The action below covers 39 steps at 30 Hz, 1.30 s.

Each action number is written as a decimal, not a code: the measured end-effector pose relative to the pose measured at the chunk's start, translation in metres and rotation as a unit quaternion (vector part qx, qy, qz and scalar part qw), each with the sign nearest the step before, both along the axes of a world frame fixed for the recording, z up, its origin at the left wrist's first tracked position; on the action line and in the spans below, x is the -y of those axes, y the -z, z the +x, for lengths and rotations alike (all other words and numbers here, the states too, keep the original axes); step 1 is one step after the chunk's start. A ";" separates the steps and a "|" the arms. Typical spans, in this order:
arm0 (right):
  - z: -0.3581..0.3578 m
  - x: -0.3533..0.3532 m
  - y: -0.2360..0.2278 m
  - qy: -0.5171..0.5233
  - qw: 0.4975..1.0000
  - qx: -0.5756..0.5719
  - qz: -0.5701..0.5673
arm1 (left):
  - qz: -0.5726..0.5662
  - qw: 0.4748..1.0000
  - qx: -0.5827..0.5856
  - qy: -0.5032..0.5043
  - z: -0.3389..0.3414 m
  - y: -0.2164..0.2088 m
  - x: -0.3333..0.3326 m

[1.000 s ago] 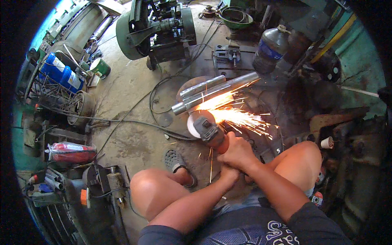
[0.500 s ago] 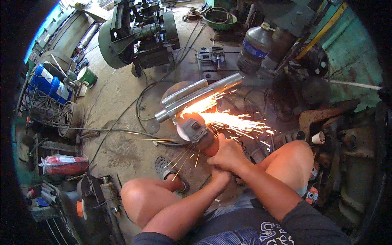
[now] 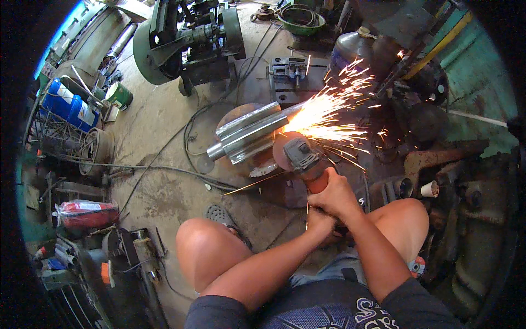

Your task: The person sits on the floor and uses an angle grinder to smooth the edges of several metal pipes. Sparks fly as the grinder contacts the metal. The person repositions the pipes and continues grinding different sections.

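Right now the biggest thing near me is the green machine (image 3: 186,41) across the concrete floor (image 3: 159,120), and its black cables (image 3: 164,167) trail toward my feet; sparks landing on them could scorch the insulation. Closer in, the bundle of steel tubes (image 3: 249,134) lies on a rusty round plate (image 3: 241,118), loose as far as I can tell, so a snatch of the disc could roll or kick them. The plastic jug (image 3: 348,49) sits right in the line of the spark shower (image 3: 329,109), which I judge a fire risk if it holds anything flammable. My bare knees flank the work, and hot grit can bounce back onto them. The angle grinder (image 3: 298,156) bites at the tubes' right end; my right hand (image 3: 337,194) is wrapped tight round its orange body, my left hand (image 3: 320,222) closed just behind on the tail. If that rear grip slackens, a kickback swings the disc towards my sandalled foot (image 3: 222,215).
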State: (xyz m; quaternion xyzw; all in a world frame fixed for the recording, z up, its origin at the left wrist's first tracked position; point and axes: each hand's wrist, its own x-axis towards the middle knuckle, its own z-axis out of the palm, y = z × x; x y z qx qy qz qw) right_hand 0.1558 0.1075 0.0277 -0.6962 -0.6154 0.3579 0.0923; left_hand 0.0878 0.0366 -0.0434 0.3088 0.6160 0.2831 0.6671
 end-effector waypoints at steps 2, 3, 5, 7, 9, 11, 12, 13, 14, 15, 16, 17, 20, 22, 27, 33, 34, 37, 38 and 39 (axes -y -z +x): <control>0.001 0.000 -0.001 -0.003 1.000 -0.004 0.012 | -0.030 0.999 0.017 0.017 -0.002 -0.009 -0.001; 0.000 0.000 -0.001 -0.005 1.000 -0.003 0.017 | -0.025 0.999 0.021 0.017 -0.004 -0.011 -0.001; -0.004 0.001 -0.002 -0.009 1.000 -0.010 0.003 | -0.024 0.999 0.036 0.007 -0.006 -0.009 0.002; -0.011 0.003 -0.003 -0.020 1.000 -0.011 -0.002 | -0.022 0.999 0.047 -0.005 -0.008 -0.002 0.006; -0.020 0.006 -0.004 -0.035 0.999 -0.003 0.001 | -0.001 0.999 0.025 -0.028 -0.011 0.008 0.010; -0.031 0.008 -0.006 -0.056 0.998 0.011 -0.002 | 0.042 0.998 0.015 -0.054 -0.015 0.015 0.017; -0.036 0.009 -0.008 -0.062 0.998 0.027 -0.009 | 0.069 0.995 0.024 -0.073 -0.018 0.017 0.022; -0.042 0.011 -0.009 -0.069 0.997 0.021 -0.018 | 0.097 0.991 0.032 -0.092 -0.020 0.018 0.025; -0.048 0.013 -0.011 -0.073 0.997 0.024 -0.030 | 0.073 0.993 0.028 -0.093 -0.023 0.019 0.028; -0.054 0.015 -0.012 -0.077 0.996 0.027 -0.040 | 0.050 0.994 0.024 -0.093 -0.026 0.018 0.031; -0.061 0.017 -0.014 -0.083 0.996 0.021 -0.037 | 0.041 0.994 0.025 -0.101 -0.029 0.018 0.034; -0.067 0.019 -0.016 -0.090 0.995 0.014 -0.031 | 0.060 0.993 -0.005 -0.097 -0.034 0.017 0.035; -0.084 0.022 -0.021 -0.114 0.993 0.019 -0.029 | 0.072 0.993 -0.027 -0.095 -0.050 0.009 0.036; -0.091 0.021 -0.025 -0.148 0.986 0.055 -0.052 | -0.033 0.996 0.029 -0.082 -0.061 -0.001 0.038; -0.101 0.021 -0.033 -0.163 0.982 0.066 -0.068 | -0.020 0.997 -0.014 -0.069 -0.072 -0.019 0.040; -0.087 0.015 -0.041 -0.140 0.985 0.066 -0.081 | 0.184 0.970 -0.114 -0.109 -0.040 -0.005 0.043; -0.083 0.014 -0.042 -0.132 0.986 0.065 -0.081 | 0.186 0.971 -0.104 -0.106 -0.038 -0.001 0.042; -0.069 0.010 -0.043 -0.113 0.990 0.056 -0.070 | 0.028 0.997 0.042 -0.062 -0.038 0.007 0.035; -0.064 0.009 -0.043 -0.106 0.990 0.061 -0.069 | 0.018 0.998 0.050 -0.033 -0.038 0.008 0.033; -0.059 0.007 -0.042 -0.104 0.991 0.054 -0.071 | 0.029 0.998 0.038 -0.027 -0.034 0.009 0.031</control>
